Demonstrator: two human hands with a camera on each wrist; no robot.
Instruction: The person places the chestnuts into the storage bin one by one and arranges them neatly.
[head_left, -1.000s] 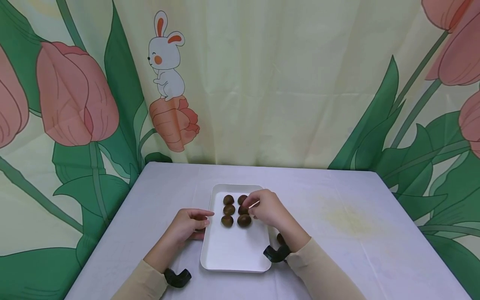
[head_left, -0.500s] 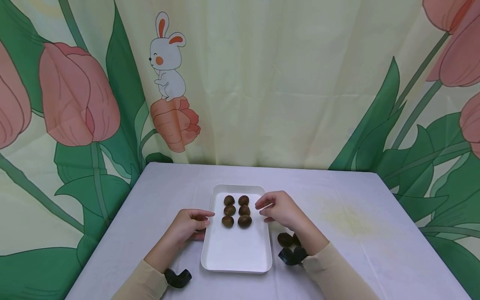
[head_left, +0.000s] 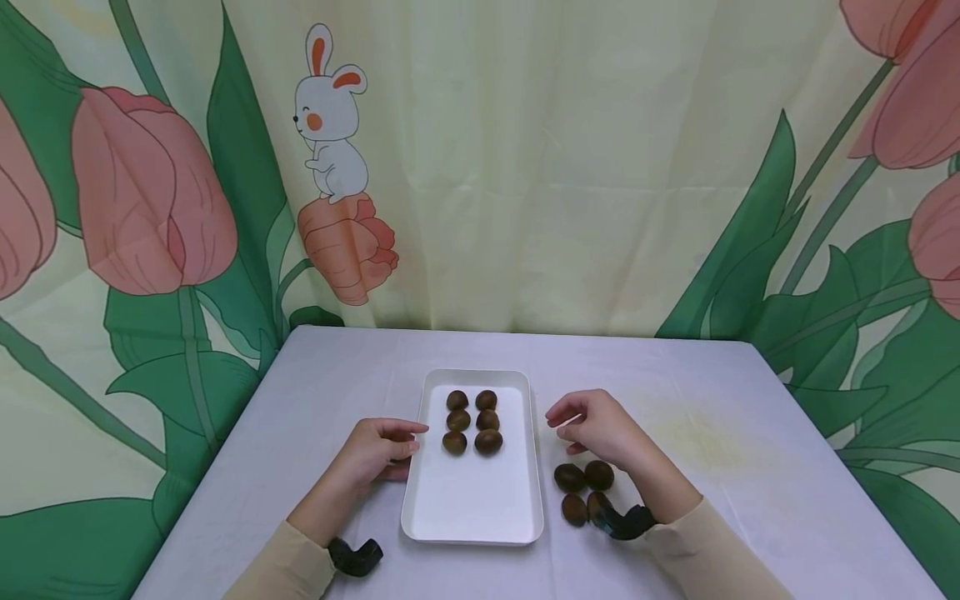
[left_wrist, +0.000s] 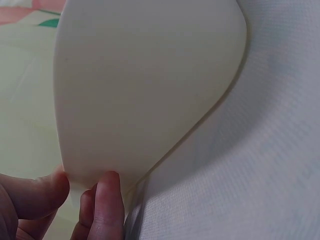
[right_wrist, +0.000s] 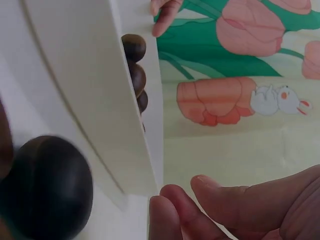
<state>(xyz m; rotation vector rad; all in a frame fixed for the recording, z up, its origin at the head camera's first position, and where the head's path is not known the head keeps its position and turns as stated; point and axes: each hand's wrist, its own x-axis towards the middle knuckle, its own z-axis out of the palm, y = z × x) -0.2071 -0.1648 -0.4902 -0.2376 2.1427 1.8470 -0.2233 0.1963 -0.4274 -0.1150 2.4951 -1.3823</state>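
A left hand (head_left: 378, 450) rests its fingers on the left edge of a white tray (head_left: 472, 508) lying flat on a cloth-covered tabletop (head_left: 750, 500), the fingers extended and touching the rim and side wall rather than wrapped around them. The tray, thin-walled and probably light, looks stiff enough to stay in shape but likely to slide on the cloth if nudged; its rim would be the place to steady it. Inside, toward the far end, sit six chestnuts in two rows of three — a left row (head_left: 458, 420) and a right row (head_left: 487, 419), with a gap between. Beyond the tray's right edge a right hand (head_left: 600, 425) hangs above the tabletop, its fingers loosely bent, a little apart and holding nothing. Near it, four more chestnuts (head_left: 570, 477) are bunched beside the tray, one partly hidden by a black wrist camera (head_left: 630, 522). Glossy and rounded, the chestnuts should prove light, hard and hardly fragile — though slick and apt to roll — and are best pinched from above, thumb and fingertips on opposite sides at the widest part.
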